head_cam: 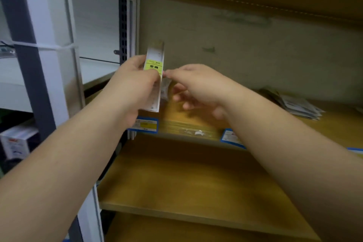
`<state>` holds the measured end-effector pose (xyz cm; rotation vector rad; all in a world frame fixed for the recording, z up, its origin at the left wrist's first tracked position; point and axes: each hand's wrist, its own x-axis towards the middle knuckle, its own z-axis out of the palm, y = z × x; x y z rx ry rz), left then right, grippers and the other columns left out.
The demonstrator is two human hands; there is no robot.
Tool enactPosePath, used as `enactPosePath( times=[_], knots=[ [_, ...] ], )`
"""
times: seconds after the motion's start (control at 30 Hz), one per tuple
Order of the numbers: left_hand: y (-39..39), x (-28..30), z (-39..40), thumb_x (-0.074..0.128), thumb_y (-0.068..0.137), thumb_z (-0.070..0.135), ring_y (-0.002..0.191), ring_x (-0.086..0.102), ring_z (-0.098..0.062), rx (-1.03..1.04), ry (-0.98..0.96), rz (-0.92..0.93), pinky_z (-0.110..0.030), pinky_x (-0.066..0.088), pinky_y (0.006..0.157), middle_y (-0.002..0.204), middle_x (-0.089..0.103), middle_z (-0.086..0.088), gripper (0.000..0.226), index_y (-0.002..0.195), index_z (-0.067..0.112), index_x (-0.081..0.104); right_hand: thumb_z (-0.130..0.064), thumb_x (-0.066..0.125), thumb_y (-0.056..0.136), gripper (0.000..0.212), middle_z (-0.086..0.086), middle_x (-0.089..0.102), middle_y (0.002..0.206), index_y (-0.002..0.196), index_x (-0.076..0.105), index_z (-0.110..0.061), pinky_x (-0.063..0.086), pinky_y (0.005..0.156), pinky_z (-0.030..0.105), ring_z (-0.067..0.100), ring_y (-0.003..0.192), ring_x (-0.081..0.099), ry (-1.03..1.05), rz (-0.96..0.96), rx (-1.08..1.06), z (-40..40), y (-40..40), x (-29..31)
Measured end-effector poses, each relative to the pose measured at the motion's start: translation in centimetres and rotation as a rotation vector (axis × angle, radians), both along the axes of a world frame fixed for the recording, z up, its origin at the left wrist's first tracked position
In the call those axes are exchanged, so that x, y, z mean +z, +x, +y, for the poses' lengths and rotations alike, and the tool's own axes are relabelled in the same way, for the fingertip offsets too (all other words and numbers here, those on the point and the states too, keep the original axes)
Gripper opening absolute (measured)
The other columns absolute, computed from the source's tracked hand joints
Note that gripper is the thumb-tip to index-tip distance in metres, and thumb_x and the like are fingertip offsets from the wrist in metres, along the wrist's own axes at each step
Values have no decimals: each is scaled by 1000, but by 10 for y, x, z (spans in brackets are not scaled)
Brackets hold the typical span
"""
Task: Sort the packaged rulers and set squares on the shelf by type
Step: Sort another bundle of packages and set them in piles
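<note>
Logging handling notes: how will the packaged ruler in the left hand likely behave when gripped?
The packaged ruler stands upright from the left hand without sagging, so probably stiff. It looks thin, so likely light. Its glossy sleeve may be slippery.

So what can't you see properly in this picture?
Head view only:
- Ruler pack: lower part hidden by the left hand; small print blurred.
- Right hand: fingers blurred, so whether they pinch anything is unclear.
- Packets on the shelf: too blurred to tell type.
- Shelf labels: unreadable.
</note>
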<state>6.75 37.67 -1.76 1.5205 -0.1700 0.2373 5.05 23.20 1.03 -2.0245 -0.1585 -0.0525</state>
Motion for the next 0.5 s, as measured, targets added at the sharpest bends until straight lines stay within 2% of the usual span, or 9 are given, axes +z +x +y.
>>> enactPosePath(
  times=[0.07,0.1,0.17,0.2,0.27,0.33,0.43,0.5],
  knots=[
    [-3,1,-18,60,93,4,98,72,-22,-47,-22,2,-35,58,72,114,70,-4,57,145,22,50,-29,63,95,16,7,69,91,108,64,-19,49,50,26,14,73,65,25,26,81,-10,-19,-8],
    [-5,1,-28,60,92,2,100,72,-23,-68,-21,8,-37,60,75,116,68,-6,62,149,21,45,-25,64,94,20,8,73,96,114,63,-20,51,53,25,13,74,67,23,18,95,-17,-26,-13],
    [-12,-1,-48,61,94,1,102,72,-27,-121,6,12,-44,62,84,115,67,-8,65,152,20,40,-19,67,92,34,5,74,91,125,59,-21,53,58,25,11,70,67,39,-9,81,-34,-39,-20],
    [-16,-2,-57,61,95,2,101,73,-28,-152,31,5,-45,62,84,113,69,-8,60,149,21,43,-17,68,91,40,7,73,88,130,56,-22,53,59,24,11,66,64,58,-19,68,-43,-45,-23],
    [-20,-5,-75,64,95,5,96,74,-29,-199,80,-16,-43,63,78,104,72,-7,45,134,23,53,-17,69,92,49,16,74,92,137,51,-24,53,59,24,14,63,61,91,-35,40,-62,-57,-25],
    [-23,-6,-87,67,94,9,88,76,-23,-215,136,-38,-36,61,68,94,72,-3,38,129,22,59,-15,70,91,54,18,75,97,140,49,-26,55,64,27,19,68,64,98,-61,28,-77,-64,-28],
    [-31,-7,-108,69,93,13,77,76,-14,-232,223,-83,-27,58,62,94,74,-2,39,129,26,63,-12,70,91,57,12,77,90,142,49,-27,55,67,31,22,72,66,119,-78,11,-104,-71,-31],
    [-37,-7,-118,70,93,14,70,72,-9,-242,249,-106,-23,56,59,95,74,0,33,122,29,66,-10,70,92,59,10,78,89,144,48,-26,56,68,32,23,74,66,133,-87,-3,-120,-74,-30]
  ],
)
